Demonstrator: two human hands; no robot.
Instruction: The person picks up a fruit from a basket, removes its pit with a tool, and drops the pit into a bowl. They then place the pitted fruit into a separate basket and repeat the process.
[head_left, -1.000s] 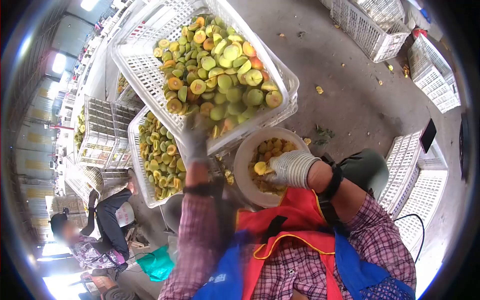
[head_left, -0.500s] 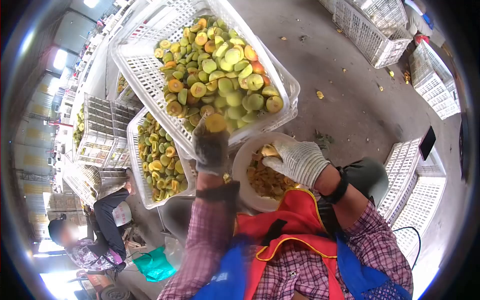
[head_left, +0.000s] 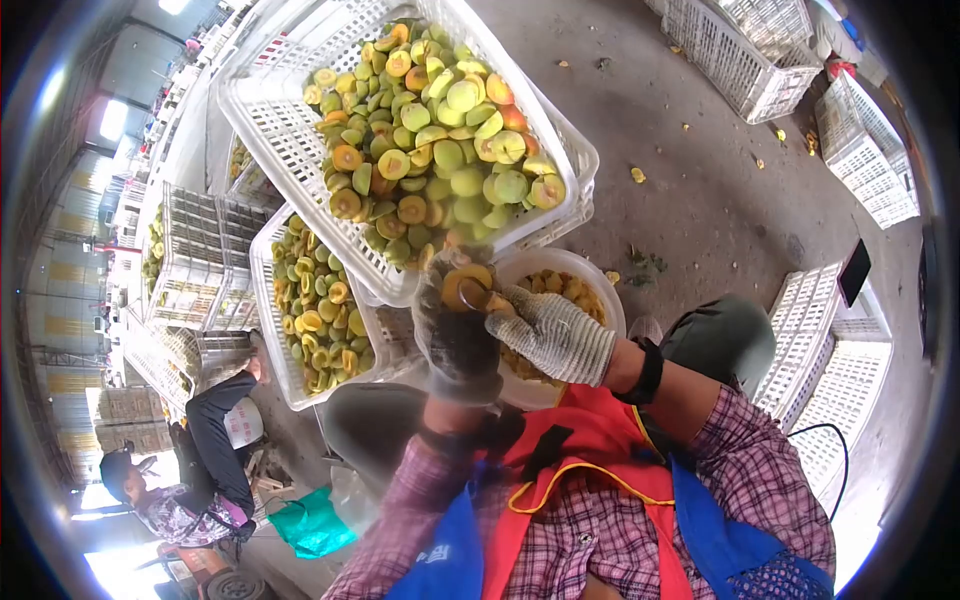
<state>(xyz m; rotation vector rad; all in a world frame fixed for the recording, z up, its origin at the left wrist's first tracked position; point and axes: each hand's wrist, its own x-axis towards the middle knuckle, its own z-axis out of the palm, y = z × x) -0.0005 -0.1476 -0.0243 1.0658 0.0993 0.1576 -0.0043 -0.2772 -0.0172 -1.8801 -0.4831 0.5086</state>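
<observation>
My left hand (head_left: 450, 325), in a dirty grey glove, is closed around a halved fruit (head_left: 466, 286) with its cut orange face up. My right hand (head_left: 560, 335), in a white knit glove, pinches a small tool (head_left: 484, 297) with a curved metal end that touches the fruit's cut face. Beneath the hands is a white bowl (head_left: 612, 300) of yellow-orange fruit pieces (head_left: 555, 284). Just beyond my left hand, a white crate (head_left: 390, 283) holds many green and orange halved fruits (head_left: 415, 117).
At the left, a lower crate (head_left: 272, 350) of halved fruit stands near stacked crates (head_left: 205, 260). Another person (head_left: 190, 500) sits at the lower left by a green bag (head_left: 312, 525). More crates (head_left: 735, 70) stand right, with fruit scraps on the floor.
My left hand has moved down from the crate's edge, toward my body. My right hand has shifted left from above the bowl to meet it, bringing the tool to the fruit.
</observation>
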